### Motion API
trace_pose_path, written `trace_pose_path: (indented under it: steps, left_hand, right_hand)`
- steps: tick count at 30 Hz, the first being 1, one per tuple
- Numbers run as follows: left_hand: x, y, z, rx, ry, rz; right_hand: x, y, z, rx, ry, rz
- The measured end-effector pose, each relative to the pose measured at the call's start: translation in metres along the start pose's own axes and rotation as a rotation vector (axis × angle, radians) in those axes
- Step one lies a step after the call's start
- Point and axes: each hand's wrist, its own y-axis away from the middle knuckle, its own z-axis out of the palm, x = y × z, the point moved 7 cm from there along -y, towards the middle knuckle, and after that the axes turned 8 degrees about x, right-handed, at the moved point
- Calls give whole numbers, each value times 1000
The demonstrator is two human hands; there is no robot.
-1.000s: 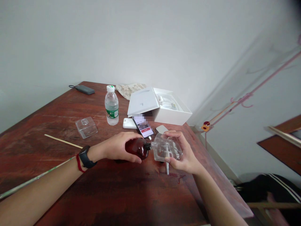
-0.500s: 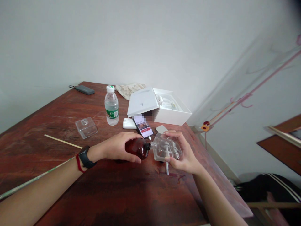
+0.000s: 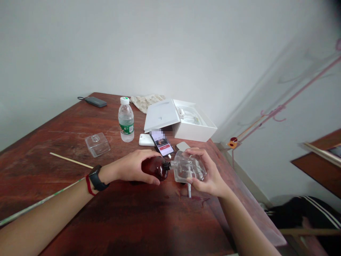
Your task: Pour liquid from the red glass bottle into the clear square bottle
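Partly behind left hand (image 3: 132,165), brown bottle (image 3: 157,168)

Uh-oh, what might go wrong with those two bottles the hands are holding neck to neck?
The left hand holds the red-brown bottle tipped sideways, neck to neck with the clear bottle in the right hand; if they drift apart, any liquid inside might drip onto the table. The phone lies just behind them, so a splash could perhaps wet it. The clear bottle looks smooth, so it might slip from the grip.
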Motion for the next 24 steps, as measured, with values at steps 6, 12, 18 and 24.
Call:
trace_pose_path:
  steps: [6,12,18,24]
  left_hand:
    - [-3,0,0,1,3,-21]
    - [0,-1,0,-7,13,-17]
    - [2,-1,0,-16,23,-8]
    - [1,-1,0,-8,13,2]
  right_hand:
    - [-2,0,0,5,-2,-7]
    - [-2,0,0,4,6,-18]
    - [-3,-1,-1,8,9,-29]
    - [-3,-1,-1,2,16,-26]
